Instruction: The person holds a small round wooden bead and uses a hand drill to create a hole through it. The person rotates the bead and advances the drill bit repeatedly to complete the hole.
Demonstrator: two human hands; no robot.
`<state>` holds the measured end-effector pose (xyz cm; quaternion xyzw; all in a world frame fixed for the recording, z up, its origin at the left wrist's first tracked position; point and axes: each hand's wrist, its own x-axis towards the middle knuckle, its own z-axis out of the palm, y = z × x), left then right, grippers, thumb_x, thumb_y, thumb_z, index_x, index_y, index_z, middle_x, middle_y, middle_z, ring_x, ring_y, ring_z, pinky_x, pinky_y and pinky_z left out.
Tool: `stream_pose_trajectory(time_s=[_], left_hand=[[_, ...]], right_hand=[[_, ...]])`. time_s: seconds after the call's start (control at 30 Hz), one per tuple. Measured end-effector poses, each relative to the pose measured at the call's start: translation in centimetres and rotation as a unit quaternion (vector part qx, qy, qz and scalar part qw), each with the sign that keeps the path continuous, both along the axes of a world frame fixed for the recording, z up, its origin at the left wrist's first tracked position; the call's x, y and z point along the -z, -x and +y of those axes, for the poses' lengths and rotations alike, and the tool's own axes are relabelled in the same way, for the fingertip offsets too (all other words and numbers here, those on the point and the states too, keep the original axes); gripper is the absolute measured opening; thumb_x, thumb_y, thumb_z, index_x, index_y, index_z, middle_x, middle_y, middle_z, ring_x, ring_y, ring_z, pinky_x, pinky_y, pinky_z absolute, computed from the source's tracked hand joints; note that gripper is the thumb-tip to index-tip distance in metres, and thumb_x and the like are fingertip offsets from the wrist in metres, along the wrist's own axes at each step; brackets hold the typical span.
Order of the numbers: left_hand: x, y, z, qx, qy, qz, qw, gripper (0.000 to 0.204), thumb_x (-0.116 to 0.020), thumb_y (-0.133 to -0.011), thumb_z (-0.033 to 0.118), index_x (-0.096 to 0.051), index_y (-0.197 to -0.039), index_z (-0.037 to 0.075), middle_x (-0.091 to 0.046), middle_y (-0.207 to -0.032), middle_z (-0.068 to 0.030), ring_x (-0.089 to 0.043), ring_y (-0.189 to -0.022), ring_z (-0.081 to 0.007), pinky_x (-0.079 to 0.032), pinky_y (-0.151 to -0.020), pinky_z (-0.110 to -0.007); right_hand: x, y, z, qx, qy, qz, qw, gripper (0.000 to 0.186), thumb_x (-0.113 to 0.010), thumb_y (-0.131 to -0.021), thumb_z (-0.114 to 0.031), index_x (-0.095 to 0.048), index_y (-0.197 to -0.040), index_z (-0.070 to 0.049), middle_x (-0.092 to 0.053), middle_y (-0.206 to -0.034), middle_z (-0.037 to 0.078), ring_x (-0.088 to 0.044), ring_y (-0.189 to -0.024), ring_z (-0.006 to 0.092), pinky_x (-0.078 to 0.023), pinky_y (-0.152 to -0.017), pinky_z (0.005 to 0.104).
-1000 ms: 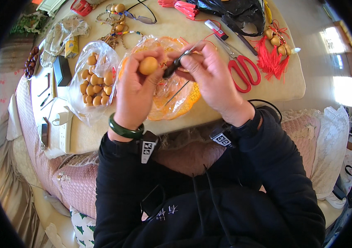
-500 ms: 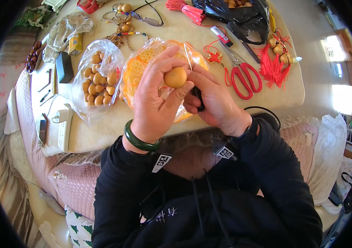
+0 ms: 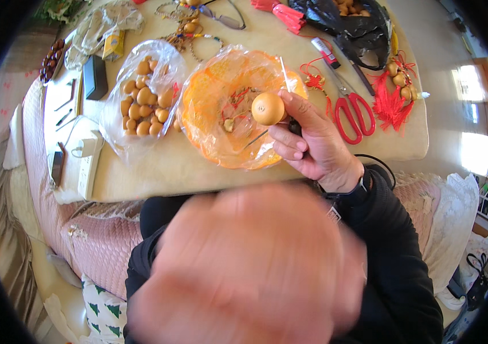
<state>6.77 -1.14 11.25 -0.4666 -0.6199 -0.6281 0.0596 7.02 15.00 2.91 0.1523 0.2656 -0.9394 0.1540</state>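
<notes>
Care counted, we judged: right hand point(image 3: 312, 146) pinched small round tan gourd point(image 3: 267, 109); blurred left hand point(image 3: 244, 269), grip untellable.

Location: home living room used as a craft station.
Evidence: pink quilted sofa point(image 3: 106, 246) along the near edge of a low table point(image 3: 198, 172); scissors point(image 3: 354, 112), red tassels point(image 3: 390, 103).

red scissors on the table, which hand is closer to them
Right. The right hand is over the table just left of the red scissors, holding a small round gourd. The left hand is a blur close to the camera, well off them.
</notes>
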Motion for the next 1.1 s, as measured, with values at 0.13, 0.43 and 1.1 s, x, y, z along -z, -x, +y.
stream_pose_trajectory(time_s=[0.13, 0.43, 1.1], left_hand=[[-1.6, -2.4, -1.5, 0.076, -0.073, -0.002, 0.994, 0.042, -0.075, -0.077, 0.001, -0.058, -0.115, -0.001, -0.056, -0.125, -0.0175, -0.056, -0.114, -0.0299, -0.047, -0.094, -0.037], [-1.3, -3.2, -2.6, 0.119, -0.143, -0.018, 0.982, 0.04, -0.072, -0.08, 0.002, -0.055, -0.116, -0.001, -0.055, -0.123, -0.0164, -0.055, -0.111, -0.0275, -0.046, -0.092, -0.036], [-0.4, -3.1, -2.9, 0.101, -0.128, -0.045, 0.985, 0.035, -0.064, -0.086, 0.002, -0.05, -0.118, -0.001, -0.054, -0.117, -0.0139, -0.054, -0.104, -0.0221, -0.045, -0.089, -0.033]], right_hand=[[1.0, 0.4, -0.6, -0.003, -0.001, -0.004, 1.0, 0.022, -0.058, -0.1, -0.03, -0.061, -0.097, -0.009, -0.057, -0.074, -0.003, -0.035, -0.045, 0.0031, -0.028, -0.039, 0.0178], [1.8, 0.6, -0.8, -0.028, -0.008, 0.01, 1.0, 0.02, -0.058, -0.099, -0.03, -0.063, -0.102, -0.01, -0.061, -0.081, -0.002, -0.036, -0.045, 0.0035, -0.029, -0.038, 0.0178], [1.9, 0.2, -1.0, -0.013, -0.045, 0.008, 0.999, 0.024, -0.056, -0.1, -0.03, -0.061, -0.114, -0.011, -0.061, -0.087, -0.001, -0.035, -0.044, 0.0037, -0.029, -0.038, 0.0182]])
